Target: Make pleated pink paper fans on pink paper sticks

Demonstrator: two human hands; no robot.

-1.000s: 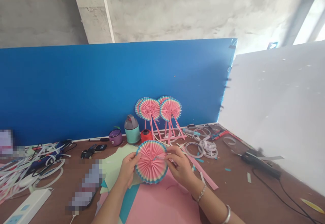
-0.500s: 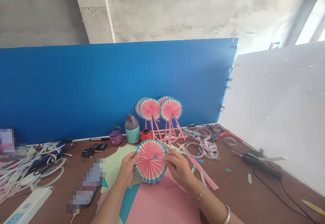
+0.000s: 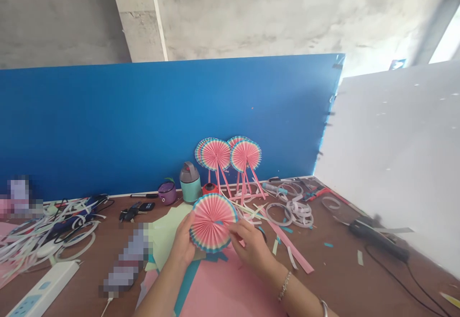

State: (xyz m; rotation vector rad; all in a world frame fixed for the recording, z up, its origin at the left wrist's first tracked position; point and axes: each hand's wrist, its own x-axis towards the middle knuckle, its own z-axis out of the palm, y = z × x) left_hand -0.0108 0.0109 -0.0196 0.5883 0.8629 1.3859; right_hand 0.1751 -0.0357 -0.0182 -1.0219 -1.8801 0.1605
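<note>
paper disc (image 3: 209, 221) before the canister (image 3: 190, 187)

Pleated disc (image 3: 212, 214): pink, cream ring, blue edge.

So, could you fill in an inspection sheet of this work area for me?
Surface: brown tabletop, partly covered by pink paper and pale green paper.
Work things: pleated paper disc held up; more pleated discs on pink stands behind.
Clutter: curled white strips, paper scraps, keys.
Hands: left hand grips the disc's left edge; right hand at its right edge, grip unclear.
Cables: white cable lower left, dark cables at right.
Surroundings: blue panel behind, whitish panel at right, concrete wall beyond.
</note>
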